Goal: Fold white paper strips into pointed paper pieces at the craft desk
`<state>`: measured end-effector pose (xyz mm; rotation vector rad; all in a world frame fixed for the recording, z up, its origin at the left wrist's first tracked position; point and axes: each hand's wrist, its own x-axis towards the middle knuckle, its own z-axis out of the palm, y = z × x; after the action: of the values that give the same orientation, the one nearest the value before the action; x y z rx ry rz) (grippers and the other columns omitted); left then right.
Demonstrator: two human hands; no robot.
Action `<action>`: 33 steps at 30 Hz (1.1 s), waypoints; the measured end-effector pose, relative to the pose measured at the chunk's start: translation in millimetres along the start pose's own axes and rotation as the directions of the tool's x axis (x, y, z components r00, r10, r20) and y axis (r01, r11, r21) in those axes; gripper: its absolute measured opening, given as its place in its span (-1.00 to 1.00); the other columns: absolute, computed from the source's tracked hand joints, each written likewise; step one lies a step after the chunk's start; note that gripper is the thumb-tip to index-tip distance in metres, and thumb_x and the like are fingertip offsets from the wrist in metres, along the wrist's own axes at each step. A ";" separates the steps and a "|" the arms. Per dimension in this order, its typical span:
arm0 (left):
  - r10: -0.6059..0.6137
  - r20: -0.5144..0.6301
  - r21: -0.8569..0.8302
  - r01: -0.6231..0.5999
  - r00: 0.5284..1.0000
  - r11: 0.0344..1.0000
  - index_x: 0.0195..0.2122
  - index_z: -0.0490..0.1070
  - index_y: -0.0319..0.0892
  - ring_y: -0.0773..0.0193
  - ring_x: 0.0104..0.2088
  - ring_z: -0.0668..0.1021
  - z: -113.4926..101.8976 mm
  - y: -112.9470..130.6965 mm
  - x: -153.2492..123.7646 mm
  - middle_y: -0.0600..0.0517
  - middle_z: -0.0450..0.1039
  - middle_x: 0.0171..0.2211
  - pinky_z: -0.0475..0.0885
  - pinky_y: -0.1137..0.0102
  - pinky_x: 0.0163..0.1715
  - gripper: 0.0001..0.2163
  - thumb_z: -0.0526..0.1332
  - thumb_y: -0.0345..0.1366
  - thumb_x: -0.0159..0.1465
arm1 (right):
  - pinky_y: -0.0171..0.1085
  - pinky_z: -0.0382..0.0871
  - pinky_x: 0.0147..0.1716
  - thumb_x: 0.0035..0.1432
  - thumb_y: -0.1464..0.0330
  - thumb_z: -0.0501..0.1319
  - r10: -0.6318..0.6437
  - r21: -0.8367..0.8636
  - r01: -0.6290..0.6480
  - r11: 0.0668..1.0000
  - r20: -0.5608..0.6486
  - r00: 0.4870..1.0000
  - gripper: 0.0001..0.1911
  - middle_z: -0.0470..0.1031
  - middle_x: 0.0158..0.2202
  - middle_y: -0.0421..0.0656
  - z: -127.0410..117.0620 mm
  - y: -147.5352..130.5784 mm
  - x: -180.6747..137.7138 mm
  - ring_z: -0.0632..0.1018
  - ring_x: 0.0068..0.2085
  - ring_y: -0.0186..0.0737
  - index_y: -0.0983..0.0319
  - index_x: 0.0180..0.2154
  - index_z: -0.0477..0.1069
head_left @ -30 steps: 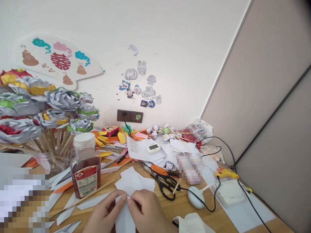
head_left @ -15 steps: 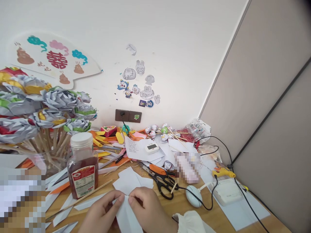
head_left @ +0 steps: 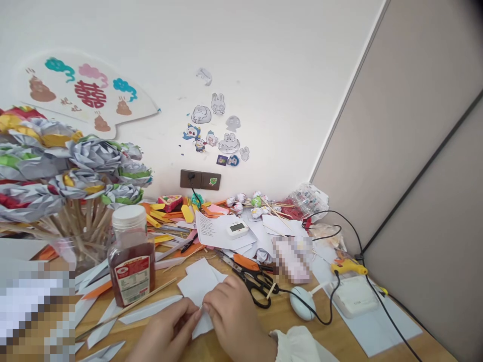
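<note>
At the front of the wooden table, both hands pinch one piece of white paper, their fingertips almost meeting at its upper edge. My left hand grips it from the left with thumb and bent fingers. My right hand holds it from the right and covers part of it. Just beyond the fingers lie more white paper pieces, flat on the table. Black-handled scissors rest to the right of those pieces. Folded white paper strips lie left of my left hand.
A jar of red-brown liquid and a bunch of paper flowers stand at the left. A white timer sits on papers at the back. On the right are a light-blue mouse-like device, a yellow glue gun and black cables.
The paper between my hands has turned or folded, and less of it shows below the fingers. My right hand has closed further over it. The view has shifted slightly.
</note>
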<state>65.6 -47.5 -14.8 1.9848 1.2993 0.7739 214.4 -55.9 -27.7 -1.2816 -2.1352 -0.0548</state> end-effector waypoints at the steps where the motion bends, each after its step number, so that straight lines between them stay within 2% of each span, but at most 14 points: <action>1: 0.004 0.005 0.030 -0.005 1.000 1.000 -0.62 0.31 -0.11 0.28 -0.55 0.44 0.9 -0.5 -0.1 0.12 0.40 -0.62 0.33 0.50 -0.51 -0.77 0.03 -0.20 0.12 | -0.25 0.10 -0.19 0.07 0.51 0.10 -0.043 -0.037 0.042 0.998 -0.010 0.999 -0.86 0.38 -0.51 -0.27 0.2 0.2 0.3 0.31 -0.37 -0.29 0.21 -0.48 0.30; 3: 0.010 0.010 0.079 -0.011 1.000 0.997 -0.62 0.27 -0.12 0.28 -0.54 0.43 3.1 -2.7 -0.5 0.11 0.39 -0.61 0.32 0.48 -0.51 -0.77 0.01 -0.21 0.13 | -0.14 -0.03 -0.07 0.08 0.51 0.10 -0.097 -0.093 0.093 0.991 -0.039 0.995 -0.84 0.36 -0.54 -0.29 1.4 0.7 0.9 0.29 -0.37 -0.30 0.20 -0.51 0.31; 5: 0.008 0.023 0.104 -0.010 1.000 0.995 -0.61 0.24 -0.12 0.28 -0.54 0.42 5.8 -6.0 -0.8 0.10 0.39 -0.60 0.30 0.48 -0.50 -0.78 -0.01 -0.23 0.15 | -0.11 -0.10 -0.03 0.09 0.49 0.12 -0.111 -0.100 0.104 0.989 -0.062 0.992 -0.84 0.37 -0.55 -0.32 3.4 1.2 1.4 0.29 -0.36 -0.30 0.19 -0.51 0.32; 8: 0.006 0.051 0.090 -0.010 0.999 0.996 -0.61 0.22 -0.12 0.29 -0.55 0.41 8.5 -9.8 -0.8 0.10 0.37 -0.61 0.28 0.48 -0.52 -0.79 -0.02 -0.26 0.14 | -0.12 -0.09 -0.03 0.09 0.47 0.15 -0.139 -0.070 0.134 0.989 -0.062 0.988 -0.86 0.37 -0.56 -0.33 4.7 0.3 2.0 0.28 -0.37 -0.31 0.17 -0.50 0.33; 10: 0.005 0.037 0.044 -0.006 0.999 0.999 -0.62 0.23 -0.12 0.29 -0.55 0.40 8.1 -9.7 -0.6 0.12 0.36 -0.62 0.27 0.49 -0.53 -0.80 0.01 -0.26 0.12 | -0.11 -0.06 -0.04 0.09 0.47 0.14 -0.141 -0.051 0.137 0.989 -0.074 0.987 -0.87 0.39 -0.48 -0.31 1.3 -2.2 2.2 0.28 -0.35 -0.29 0.16 -0.46 0.35; 13: -0.032 -0.043 -0.081 0.028 0.999 0.996 -0.65 0.23 -0.12 0.31 -0.58 0.38 4.3 -6.6 0.1 0.15 0.30 -0.67 0.26 0.50 -0.55 -0.78 0.06 -0.21 0.10 | -0.11 0.02 -0.09 0.07 0.48 0.11 -0.079 -0.022 0.077 0.997 -0.104 0.991 -0.86 0.36 -0.23 -0.21 -9.7 -6.6 1.4 0.28 -0.23 -0.21 0.14 -0.32 0.37; 15: -0.087 -0.065 -0.200 0.073 0.994 0.977 -0.65 0.22 -0.12 0.34 -0.64 0.34 1.7 -5.4 1.3 0.19 0.25 -0.72 0.24 0.51 -0.60 -0.76 0.09 -0.16 0.10 | -0.11 0.08 -0.14 0.06 0.51 0.07 -0.054 -0.021 0.052 0.998 -0.152 0.987 -0.78 0.32 -0.19 -0.15 -16.6 -7.4 -0.2 0.27 -0.22 -0.16 0.16 -0.25 0.35; 17: -0.145 -0.034 -0.343 0.124 0.989 0.931 -0.63 0.22 -0.12 0.37 -0.71 0.32 0.7 -6.5 3.5 0.22 0.23 -0.76 0.23 0.52 -0.65 -0.75 0.09 -0.12 0.10 | -0.12 0.12 -0.21 0.05 0.55 0.03 -0.056 -0.037 0.049 0.998 -0.202 0.978 -0.73 0.32 -0.27 -0.12 -19.6 -5.5 -2.0 0.29 -0.26 -0.16 0.18 -0.23 0.34; 20: -0.174 0.024 -0.561 0.157 0.984 0.813 -0.57 0.21 -0.13 0.38 -0.74 0.35 2.8 -10.4 7.8 0.20 0.33 -0.76 0.26 0.52 -0.68 -0.75 0.12 -0.08 0.08 | -0.15 0.15 -0.27 0.06 0.56 -0.02 -0.053 -0.019 0.051 0.999 -0.174 0.983 -0.71 0.33 -0.41 -0.14 -17.2 -0.4 -2.9 0.31 -0.35 -0.19 0.21 -0.21 0.32; 24: -0.194 0.036 -0.718 0.161 0.980 0.677 -0.44 0.18 -0.12 0.34 -0.74 0.43 7.3 -11.5 9.2 0.18 0.43 -0.72 0.30 0.50 -0.72 -0.71 0.19 -0.04 0.01 | -0.16 0.15 -0.20 0.09 0.56 -0.02 -0.008 0.148 0.028 0.989 -0.133 0.991 -0.73 0.41 -0.39 -0.17 -11.9 2.3 1.2 0.35 -0.33 -0.22 0.20 -0.20 0.31; 28: -0.174 0.076 -0.753 0.171 0.982 0.636 -0.49 0.15 -0.13 0.36 -0.71 0.45 10.4 -9.7 5.6 0.17 0.43 -0.72 0.31 0.51 -0.69 -0.71 0.21 -0.07 0.01 | -0.22 0.14 -0.15 0.06 0.49 0.12 0.013 0.339 0.019 0.941 -0.092 0.996 -0.81 0.43 -0.31 -0.22 -9.7 2.8 4.4 0.37 -0.25 -0.24 0.16 -0.24 0.34; 33: -0.204 0.146 -0.761 0.241 0.968 0.603 -0.54 0.15 -0.15 0.35 -0.70 0.47 11.6 -6.8 3.6 0.13 0.45 -0.69 0.32 0.50 -0.68 -0.70 0.20 -0.05 -0.01 | -0.31 0.22 -0.25 -0.01 0.44 0.20 0.132 0.485 -0.095 0.869 -0.043 0.990 -0.89 0.41 -0.36 -0.22 -3.0 9.0 1.7 0.38 -0.27 -0.24 0.19 -0.35 0.35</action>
<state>71.8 -44.3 -26.8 1.0979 0.9133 0.9490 222.6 -50.9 -26.9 -1.0782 -1.8427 0.4491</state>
